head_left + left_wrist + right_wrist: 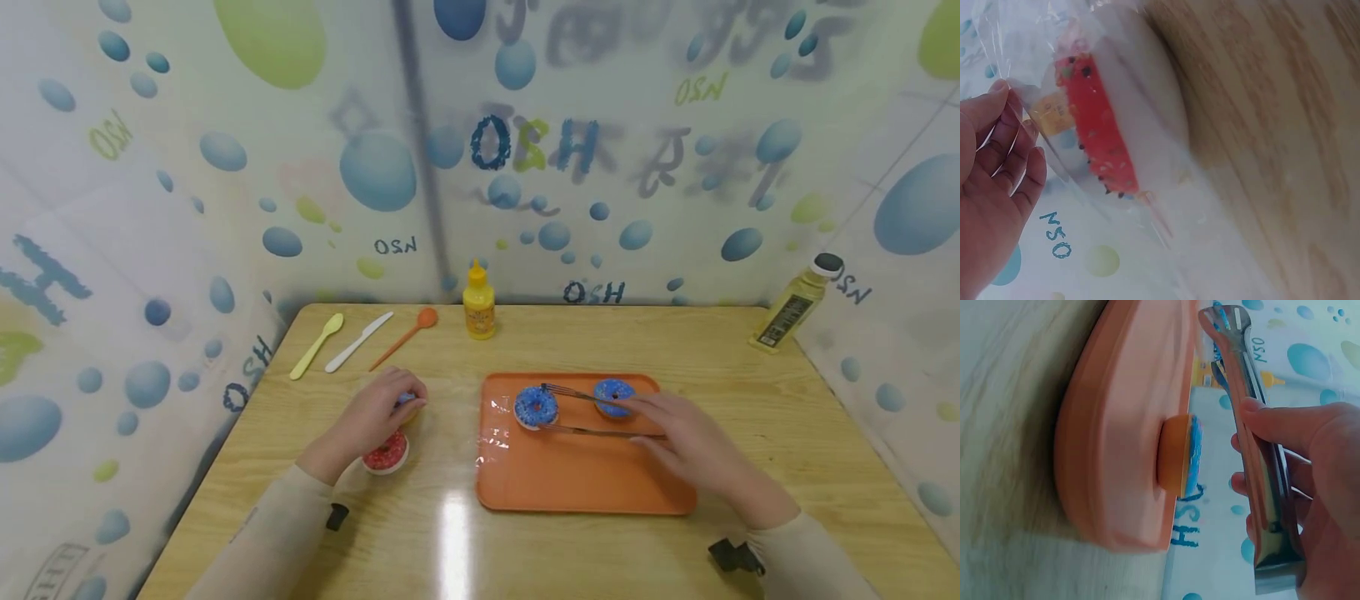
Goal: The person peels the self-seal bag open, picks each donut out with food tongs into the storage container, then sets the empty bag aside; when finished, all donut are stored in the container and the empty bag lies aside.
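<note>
My left hand (378, 410) pinches the edge of a clear plastic bag (1032, 119) between thumb and fingers. Beside it, a red-iced doughnut (386, 454) with sprinkles lies on the table; the left wrist view shows its red icing (1099, 122) through the plastic. Something blue and yellow is partly hidden beneath that hand. My right hand (693, 442) grips metal tongs (1260, 462) with forked tips. The tongs' arms are spread on either side of a blue doughnut (536, 407) on the orange tray (585, 479); contact cannot be told. A second blue doughnut (614, 398) sits near the fingers.
Along the back left lie a yellow spoon (318, 346), a white knife (360, 342) and an orange spoon (405, 337). A yellow squeeze bottle (479, 304) stands behind the tray. At the far right leans a clear bottle (795, 307) of yellowish liquid. Patterned curtains enclose the table (570, 550).
</note>
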A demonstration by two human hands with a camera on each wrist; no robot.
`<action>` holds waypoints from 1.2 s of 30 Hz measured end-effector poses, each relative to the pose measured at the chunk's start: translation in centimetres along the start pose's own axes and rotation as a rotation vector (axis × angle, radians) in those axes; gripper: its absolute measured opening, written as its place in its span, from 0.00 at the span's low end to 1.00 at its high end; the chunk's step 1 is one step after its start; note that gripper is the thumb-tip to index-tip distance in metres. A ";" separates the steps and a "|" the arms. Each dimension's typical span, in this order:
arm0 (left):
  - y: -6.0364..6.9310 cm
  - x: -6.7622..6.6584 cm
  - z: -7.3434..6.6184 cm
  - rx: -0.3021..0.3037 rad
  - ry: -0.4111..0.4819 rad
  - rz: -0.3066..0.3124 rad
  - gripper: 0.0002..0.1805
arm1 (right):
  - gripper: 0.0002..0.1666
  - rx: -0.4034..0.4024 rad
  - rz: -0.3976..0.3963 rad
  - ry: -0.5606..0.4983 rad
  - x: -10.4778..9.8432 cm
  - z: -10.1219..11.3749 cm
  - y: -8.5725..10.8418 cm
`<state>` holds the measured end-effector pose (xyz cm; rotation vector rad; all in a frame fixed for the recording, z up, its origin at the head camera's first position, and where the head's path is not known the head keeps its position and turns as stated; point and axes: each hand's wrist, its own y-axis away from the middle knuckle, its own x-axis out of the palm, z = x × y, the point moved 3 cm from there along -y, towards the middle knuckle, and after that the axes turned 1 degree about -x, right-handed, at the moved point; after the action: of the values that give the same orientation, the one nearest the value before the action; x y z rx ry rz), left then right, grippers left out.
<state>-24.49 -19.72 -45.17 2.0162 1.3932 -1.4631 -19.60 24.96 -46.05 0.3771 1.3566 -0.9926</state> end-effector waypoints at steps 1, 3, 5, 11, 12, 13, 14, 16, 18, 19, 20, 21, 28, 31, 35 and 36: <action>0.0 0.0 0.0 0.004 0.000 0.000 0.03 | 0.35 0.004 0.002 0.005 0.0 -0.2 0.0; -0.1 0.0 0.1 0.011 0.002 -0.002 0.03 | 0.35 0.014 0.007 0.007 -0.1 -0.4 0.0; -0.1 0.0 0.2 0.012 0.006 -0.006 0.03 | 0.35 0.023 0.013 0.008 -0.1 -0.6 -0.1; -0.1 -0.1 0.3 0.009 0.017 -0.021 0.03 | 0.34 0.046 0.031 0.012 -0.1 -0.7 -0.2; -0.1 -0.1 0.4 0.008 0.016 -0.020 0.03 | 0.34 0.051 0.036 0.012 -0.1 -0.7 -0.2; -0.1 -0.1 0.4 0.010 0.013 -0.020 0.03 | 0.34 0.056 0.041 0.011 -0.1 -0.7 -0.3; -0.1 -0.1 0.4 0.007 0.012 -0.018 0.03 | 0.34 0.062 0.047 0.011 -0.1 -0.8 -0.3; -0.1 0.0 0.4 0.006 0.008 -0.015 0.03 | 0.34 0.074 0.059 0.011 0.0 -0.8 -0.3; -0.2 0.0 0.5 0.010 0.007 -0.012 0.03 | 0.35 0.085 0.074 0.008 0.0 -0.9 -0.3; -0.2 0.1 0.5 0.012 0.006 -0.012 0.03 | 0.35 0.088 0.079 0.008 0.1 -0.9 -0.3; -0.1 0.1 0.5 0.010 0.008 -0.009 0.03 | 0.35 0.092 0.084 0.009 0.1 -0.9 -0.3; -0.1 0.1 0.4 0.011 0.010 -0.007 0.03 | 0.35 0.095 0.088 0.007 0.1 -0.9 -0.2; -0.1 0.1 0.4 0.005 0.007 -0.006 0.04 | 0.35 0.090 0.065 0.007 0.1 -0.9 -0.1; -0.1 0.1 0.4 0.009 0.011 -0.010 0.04 | 0.35 0.093 0.042 0.000 -0.1 -0.9 0.1; -0.1 0.1 0.4 0.006 0.010 -0.008 0.04 | 0.37 0.081 0.028 -0.026 -0.3 -0.5 0.0; -0.1 0.2 0.4 0.005 0.006 -0.008 0.04 | 0.38 0.074 0.024 -0.032 -0.4 -0.4 0.0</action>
<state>-24.78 -19.83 -45.43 2.0227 1.4026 -1.4663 -19.80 25.36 -45.78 0.4310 1.2864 -1.0269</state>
